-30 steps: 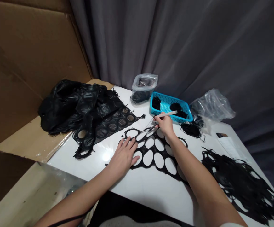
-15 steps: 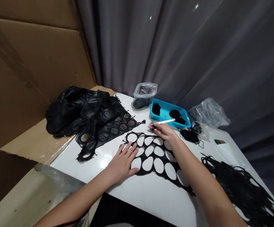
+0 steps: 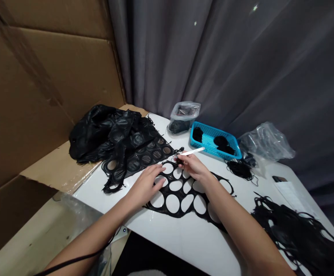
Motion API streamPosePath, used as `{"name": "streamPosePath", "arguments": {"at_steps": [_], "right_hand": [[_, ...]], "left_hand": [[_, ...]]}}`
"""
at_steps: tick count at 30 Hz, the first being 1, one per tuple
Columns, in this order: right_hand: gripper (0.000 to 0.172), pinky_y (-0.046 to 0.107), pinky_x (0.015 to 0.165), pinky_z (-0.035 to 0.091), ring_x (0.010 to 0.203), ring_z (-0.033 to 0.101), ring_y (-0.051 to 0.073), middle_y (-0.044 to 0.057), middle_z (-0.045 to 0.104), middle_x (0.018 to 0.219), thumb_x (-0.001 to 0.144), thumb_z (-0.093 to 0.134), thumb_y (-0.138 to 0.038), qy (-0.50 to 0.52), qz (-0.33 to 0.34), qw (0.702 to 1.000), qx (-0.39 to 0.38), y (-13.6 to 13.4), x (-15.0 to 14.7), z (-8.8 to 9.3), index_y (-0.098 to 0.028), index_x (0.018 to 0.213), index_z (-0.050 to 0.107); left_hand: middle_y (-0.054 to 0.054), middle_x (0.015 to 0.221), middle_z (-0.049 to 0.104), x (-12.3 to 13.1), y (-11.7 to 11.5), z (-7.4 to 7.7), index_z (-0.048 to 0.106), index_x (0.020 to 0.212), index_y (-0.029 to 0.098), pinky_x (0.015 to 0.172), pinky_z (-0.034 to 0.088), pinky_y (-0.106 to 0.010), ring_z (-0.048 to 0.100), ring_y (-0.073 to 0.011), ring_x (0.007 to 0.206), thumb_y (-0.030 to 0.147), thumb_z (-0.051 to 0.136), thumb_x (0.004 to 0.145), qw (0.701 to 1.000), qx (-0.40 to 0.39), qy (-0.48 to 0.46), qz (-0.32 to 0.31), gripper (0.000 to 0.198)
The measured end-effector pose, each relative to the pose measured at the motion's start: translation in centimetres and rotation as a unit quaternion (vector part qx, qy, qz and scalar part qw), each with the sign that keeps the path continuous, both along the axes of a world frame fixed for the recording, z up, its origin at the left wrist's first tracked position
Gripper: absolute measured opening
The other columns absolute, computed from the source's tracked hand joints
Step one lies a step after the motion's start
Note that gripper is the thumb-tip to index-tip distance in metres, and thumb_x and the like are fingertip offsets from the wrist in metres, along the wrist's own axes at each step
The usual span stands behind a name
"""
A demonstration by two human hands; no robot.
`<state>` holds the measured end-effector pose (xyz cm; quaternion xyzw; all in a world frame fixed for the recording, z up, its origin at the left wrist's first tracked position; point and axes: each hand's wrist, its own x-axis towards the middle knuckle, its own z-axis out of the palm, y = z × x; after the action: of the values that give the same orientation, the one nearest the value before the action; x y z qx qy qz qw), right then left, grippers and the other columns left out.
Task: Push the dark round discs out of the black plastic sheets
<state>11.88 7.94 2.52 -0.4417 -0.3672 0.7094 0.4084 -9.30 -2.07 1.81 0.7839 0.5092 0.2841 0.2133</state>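
At the near edge, a black cord [image 3: 75,260] crosses the left forearm above the lap. The white counter [image 3: 190,234] begins just beyond, with a pile of black strips [image 3: 299,234] at its right side. In the middle lies the black mesh [image 3: 181,193], flat, its large holes showing the white below. The left hand [image 3: 146,183] rests over the mesh's left end, its grip loose, fingers spread and thumb apart, closed around nothing. The right hand [image 3: 194,166] is above the far edge of the mesh, its grip pinched on a slim white stick [image 3: 195,151] that points away to the right; dark threads show by its fingertips.

Farther left, black cloth [image 3: 98,132] is heaped against a cardboard box [image 3: 69,73]. To the right are a phone [image 3: 279,179], partly under a paper [image 3: 289,193], and a loose thread bundle [image 3: 238,170]. Behind stand a blue basket [image 3: 213,153] holding dark bundles, a clear tub [image 3: 184,115] and a plastic bag [image 3: 270,143], before a grey curtain [image 3: 227,69].
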Motion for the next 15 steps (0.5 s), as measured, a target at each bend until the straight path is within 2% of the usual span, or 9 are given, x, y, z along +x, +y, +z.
{"name": "streamPosePath", "arguments": {"at_steps": [2, 5, 10, 12, 15], "right_hand": [[0.03, 0.014, 0.045, 0.046, 0.073, 0.066, 0.013, 0.0, 0.069, 0.074, 0.064, 0.085, -0.026, -0.015, -0.001, 1.0, 0.015, -0.3, -0.3, 0.1, -0.018, 0.072, 0.057], [0.03, 0.015, 0.044, 0.041, 0.072, 0.066, 0.012, 0.001, 0.07, 0.077, 0.063, 0.086, -0.028, -0.002, -0.003, 1.0, 0.018, -0.3, -0.2, 0.1, -0.018, 0.075, 0.06], [0.027, 0.014, 0.043, 0.041, 0.086, 0.07, 0.017, 0.004, 0.07, 0.077, 0.066, 0.084, -0.025, 0.034, -0.024, 0.999, 0.005, 0.2, -0.1, -0.3, -0.019, 0.072, 0.058], [0.029, 0.014, 0.046, 0.044, 0.09, 0.07, 0.018, 0.003, 0.068, 0.076, 0.067, 0.083, -0.026, 0.033, -0.025, 0.999, 0.014, 0.0, -0.4, -0.6, -0.02, 0.071, 0.056], [0.031, 0.02, 0.059, 0.051, 0.079, 0.068, 0.015, 0.002, 0.068, 0.081, 0.07, 0.08, -0.032, -0.005, 0.017, 0.998, 0.062, -1.1, -1.1, -1.5, -0.021, 0.07, 0.051]], "left_hand": [[-0.01, 0.139, 0.057, -0.4, 0.6, 0.3, 0.057, 0.131, 0.02, 0.11, 0.042, -0.044, 0.05, -0.0257, 0.13, 0.031, 0.053, 0.099, 1.0, 0.004, 0.009, -0.006, 0.034], [-0.01, 0.138, 0.058, -0.5, 0.9, 0.3, 0.058, 0.129, 0.019, 0.109, 0.042, -0.045, 0.05, -0.0263, 0.13, 0.029, 0.054, 0.098, 0.999, 0.004, 0.03, -0.014, 0.033], [-0.012, 0.138, 0.058, 0.0, 0.4, -1.0, 0.059, 0.128, 0.017, 0.11, 0.041, -0.046, 0.052, -0.0267, 0.129, 0.026, 0.056, 0.096, 0.996, 0.032, 0.082, -0.025, 0.033], [-0.013, 0.139, 0.057, 0.3, 0.0, -1.6, 0.059, 0.128, 0.016, 0.112, 0.04, -0.046, 0.053, -0.0277, 0.129, 0.026, 0.059, 0.094, 0.992, 0.045, 0.112, -0.023, 0.036], [-0.016, 0.141, 0.055, 0.6, -0.6, -2.5, 0.056, 0.133, 0.014, 0.115, 0.037, -0.047, 0.05, -0.0296, 0.133, 0.03, 0.061, 0.094, 0.987, 0.062, 0.149, -0.024, 0.042]]}}
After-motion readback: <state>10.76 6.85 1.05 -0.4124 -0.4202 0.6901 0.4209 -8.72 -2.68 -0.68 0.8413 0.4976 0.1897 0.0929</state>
